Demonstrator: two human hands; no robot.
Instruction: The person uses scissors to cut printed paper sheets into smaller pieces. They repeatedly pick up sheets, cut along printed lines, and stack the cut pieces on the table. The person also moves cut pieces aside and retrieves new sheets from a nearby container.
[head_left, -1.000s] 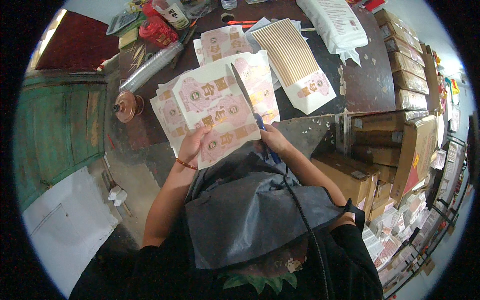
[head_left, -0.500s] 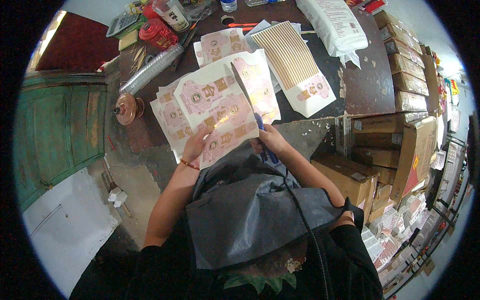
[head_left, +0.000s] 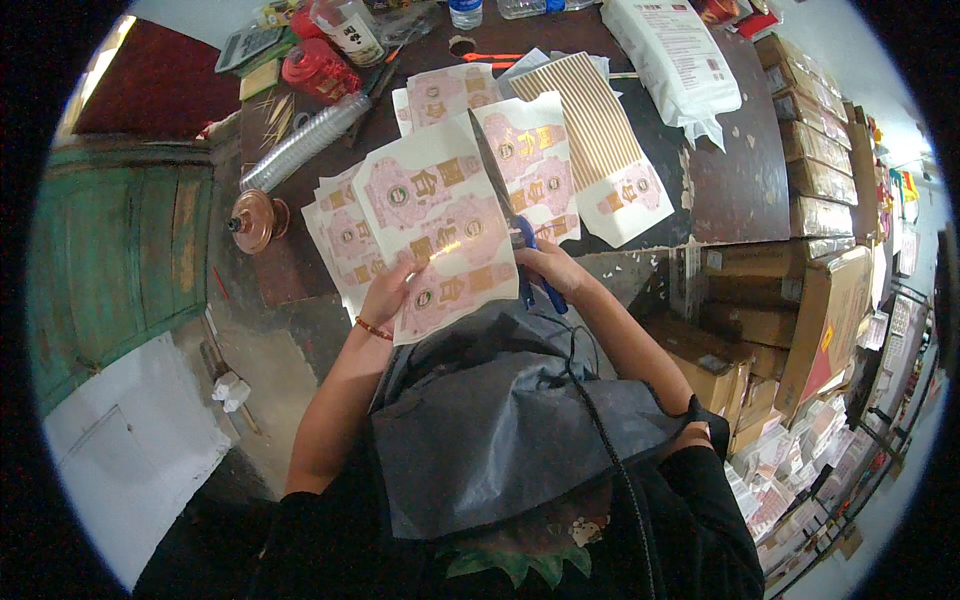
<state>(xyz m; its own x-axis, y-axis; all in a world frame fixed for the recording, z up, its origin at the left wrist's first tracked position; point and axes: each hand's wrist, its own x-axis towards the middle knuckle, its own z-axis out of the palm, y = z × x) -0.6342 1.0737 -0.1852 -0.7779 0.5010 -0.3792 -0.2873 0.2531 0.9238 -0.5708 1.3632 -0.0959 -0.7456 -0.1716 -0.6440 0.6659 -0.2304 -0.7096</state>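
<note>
My left hand [head_left: 388, 295] is closed on the lower left edge of a white paper sheet with pink and gold prints [head_left: 440, 225]. My right hand [head_left: 555, 270] grips blue-handled scissors [head_left: 524, 235]. Their long blade points away from me along the right edge of the held sheet. Just right of the blade is a printed strip [head_left: 540, 165]; whether it is still joined to the sheet is unclear. Under the held sheet's left side lie more printed sheets [head_left: 335, 225], and another printed sheet [head_left: 440, 95] is behind it.
The dark table [head_left: 735, 195] also holds a striped gold-and-white sheet [head_left: 585, 110], a white packet [head_left: 675, 65], a stack of clear plastic cups [head_left: 305, 140], a red spool [head_left: 318, 70] and a copper-coloured round object [head_left: 258, 220]. Cardboard boxes [head_left: 755, 300] are piled at the right.
The strip right of the blade has shifted right, away from the held sheet. My right hand and the scissors have moved slightly right, and more of the blade shows.
</note>
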